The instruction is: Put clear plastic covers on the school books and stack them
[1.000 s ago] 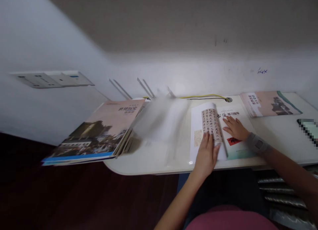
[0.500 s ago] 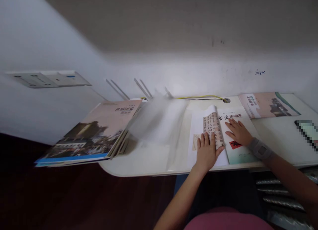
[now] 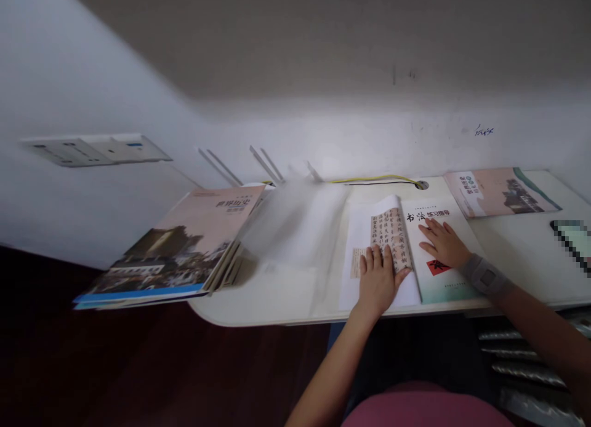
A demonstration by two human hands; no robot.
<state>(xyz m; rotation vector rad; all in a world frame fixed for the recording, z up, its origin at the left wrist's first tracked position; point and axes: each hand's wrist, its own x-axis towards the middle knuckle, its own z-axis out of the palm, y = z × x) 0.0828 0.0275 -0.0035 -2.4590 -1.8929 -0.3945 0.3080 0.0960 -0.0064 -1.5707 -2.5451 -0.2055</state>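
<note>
An opened calligraphy workbook (image 3: 450, 285) lies on the white desk (image 3: 268, 304); its title page faces up on the right. On the left, a white page (image 3: 357, 224) carries a tan strip of brush-written characters. My left hand (image 3: 379, 282) rests flat on this left page, fingers spread over the lower part of the strip, thumb toward the fold. My right hand (image 3: 446, 243) lies flat with fingers apart on the right side, beneath the printed title and partly over the red square. A grey band is around the right wrist. Neither hand grips anything.
A stack of history books (image 3: 184, 242) overhangs the desk's left end. Beside it is translucent plastic sheeting (image 3: 290, 224). Another pink history book (image 3: 503, 193) lies at the back right, near a phone-like device (image 3: 572, 242). A yellow cable (image 3: 373, 178) runs along the wall to a hole.
My left hand has slid slightly left across the page, which now lies flatter and wider open from the fold. My right hand has stayed nearly in place.
</note>
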